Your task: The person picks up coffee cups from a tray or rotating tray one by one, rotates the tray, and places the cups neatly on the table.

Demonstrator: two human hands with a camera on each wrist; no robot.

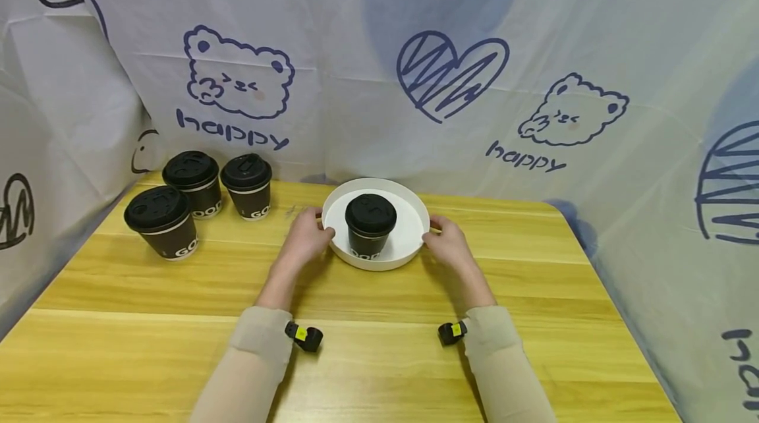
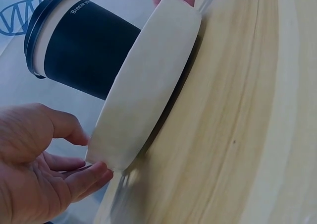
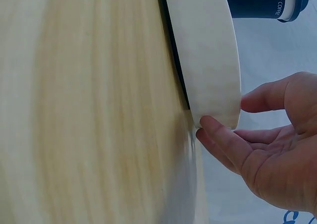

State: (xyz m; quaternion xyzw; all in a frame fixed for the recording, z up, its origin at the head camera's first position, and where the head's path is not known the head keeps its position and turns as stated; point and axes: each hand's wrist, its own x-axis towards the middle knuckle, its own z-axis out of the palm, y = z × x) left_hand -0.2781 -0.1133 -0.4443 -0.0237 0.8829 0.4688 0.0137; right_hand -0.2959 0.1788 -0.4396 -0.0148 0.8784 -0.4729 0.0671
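A round white tray [image 1: 409, 220] with a raised rim carries a dark paper coffee cup [image 1: 369, 238] with a black lid, standing upright. My left hand [image 1: 305, 238] grips the tray's left side, and my right hand [image 1: 449, 245] grips the right side. In the left wrist view, the left thumb is at the upper edge of the tray [image 2: 146, 80] and the fingers are at its lower edge. The right wrist view shows the right hand [image 3: 277, 149] pinching the tray wall [image 3: 210, 60] likewise. Dark shadow runs along the tray's underside.
Three more lidded dark cups stand at the back left of the wooden table [image 1: 379, 357]: a front one [image 1: 168, 238], a rear one [image 1: 201, 196] and a right one [image 1: 250, 199]. A white printed cloth [image 1: 356, 133] hangs close behind the table.
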